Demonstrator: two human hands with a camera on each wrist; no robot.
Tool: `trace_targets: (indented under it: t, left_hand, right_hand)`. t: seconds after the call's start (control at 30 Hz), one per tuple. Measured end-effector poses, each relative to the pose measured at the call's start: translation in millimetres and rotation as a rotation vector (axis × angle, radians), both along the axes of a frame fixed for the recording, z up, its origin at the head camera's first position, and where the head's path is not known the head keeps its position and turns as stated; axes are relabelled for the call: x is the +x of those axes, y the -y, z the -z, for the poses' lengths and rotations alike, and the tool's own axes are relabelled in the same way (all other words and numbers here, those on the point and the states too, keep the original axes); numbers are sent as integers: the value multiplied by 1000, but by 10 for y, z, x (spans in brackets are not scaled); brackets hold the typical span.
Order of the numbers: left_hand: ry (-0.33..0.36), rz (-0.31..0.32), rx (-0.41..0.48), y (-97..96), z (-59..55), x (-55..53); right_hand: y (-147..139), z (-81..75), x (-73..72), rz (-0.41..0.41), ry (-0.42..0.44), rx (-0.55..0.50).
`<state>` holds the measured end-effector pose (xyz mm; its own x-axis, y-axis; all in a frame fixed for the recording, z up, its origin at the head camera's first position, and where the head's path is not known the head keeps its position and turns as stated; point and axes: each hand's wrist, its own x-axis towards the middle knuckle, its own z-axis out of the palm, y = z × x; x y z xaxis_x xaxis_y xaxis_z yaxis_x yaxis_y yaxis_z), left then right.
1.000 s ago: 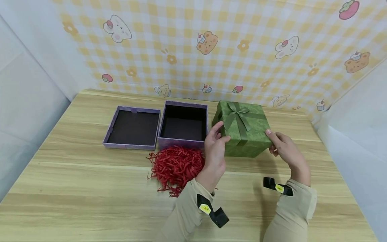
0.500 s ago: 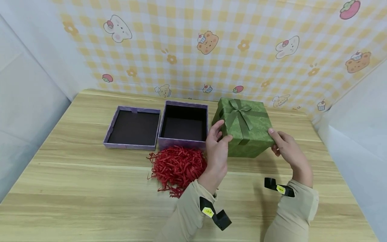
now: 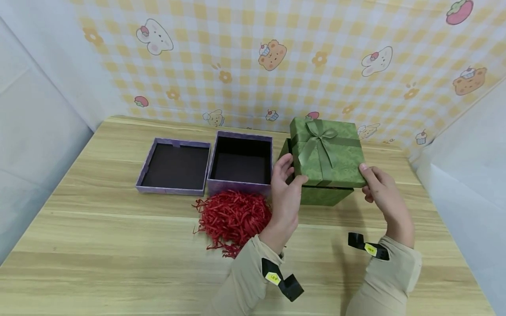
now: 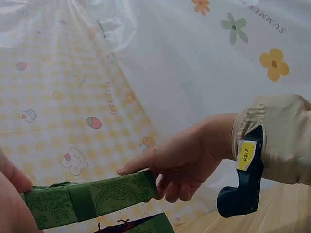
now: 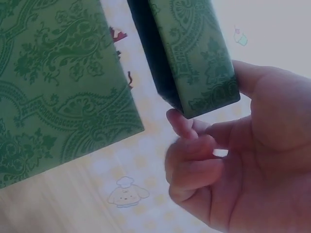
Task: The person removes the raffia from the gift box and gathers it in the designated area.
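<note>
Hanging just above the green base (image 3: 326, 196), the green lid (image 3: 345, 160) sits between two hands on my head feed, with a dark gap showing along the front. A ribbon bow (image 3: 319, 137) is tied across the lid's top. I see the right hand (image 3: 383, 191) pinching the near right corner, thumb on top and the other fingers curled in below, which my right wrist view confirms. The left hand (image 3: 285, 193) grips the near left corner, thumb at the front and fingers along the left side. From the left wrist, I get the lid almost edge-on, clear of the base at the right end, and red shreds (image 4: 124, 226) showing at the base's opening.

Just left of the green base stands the purple box (image 3: 237, 186), open at the top and dark inside. Beside it lies the purple lid (image 3: 170, 191), dark inner face up. In front of the purple box I have a heap of red paper strips (image 3: 231, 219), its right side partly behind the left arm. Everything rests on a wood-grain surface (image 3: 118, 254), backed by a yellow checked cloth (image 3: 221, 26). Both beige sleeves (image 3: 241, 285) carry black mounts (image 3: 290, 287) at the wrists.
</note>
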<state>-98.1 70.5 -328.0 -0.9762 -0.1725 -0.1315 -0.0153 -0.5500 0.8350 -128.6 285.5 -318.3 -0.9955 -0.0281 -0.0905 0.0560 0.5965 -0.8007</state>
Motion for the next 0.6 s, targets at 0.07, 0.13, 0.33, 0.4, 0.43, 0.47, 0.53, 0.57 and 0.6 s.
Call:
trace_targets:
  t: [0.07,0.13,0.33,0.4,0.43,0.47,0.53,0.57,0.6]
  left_hand:
    - [-24,4,-5,7,-5,0]
    - [-53,5,-10,13,-9,-2]
    - [-130,20,-36,15,-23,2]
    - [-151,29,-44,16,-29,8]
    - [-160,31,-49,16,-32,11]
    - [-178,31,-57,16,-32,14]
    - [-224,26,-88,15,-32,23]
    - [-252,20,-107,15,-30,26]
    - [-279,13,-127,12,-28,30]
  right_hand:
    - [-6,-16,11,13,-4,-27]
    - [-11,-33,23,22,-5,-85]
    - [-18,-63,57,57,-40,-309]
    - [-30,-71,71,63,-65,-376]
    - [-35,-74,79,67,-77,-391]
    - [-41,-78,87,62,-89,-415]
    - [-49,-82,102,50,-112,-451]
    - [-53,-84,107,32,-121,-487]
    - [-55,-85,113,19,-130,-506]
